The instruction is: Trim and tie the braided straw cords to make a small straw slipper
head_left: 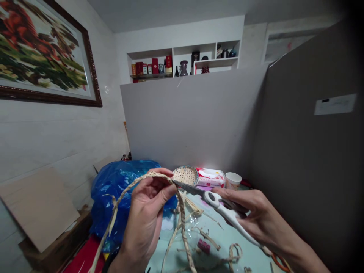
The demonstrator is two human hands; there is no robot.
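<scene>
Above the pale tabletop, pinching the braided cord in the left hand, gripping the white-handled scissors in the right hand, with tips close to the cord. Seeing print too small for reading on the tissue pack and white label. Crowded at left by the blue bag, at back by the basket and paper cup. Blocked behind and at right by grey panels; open only between straw scraps.
</scene>
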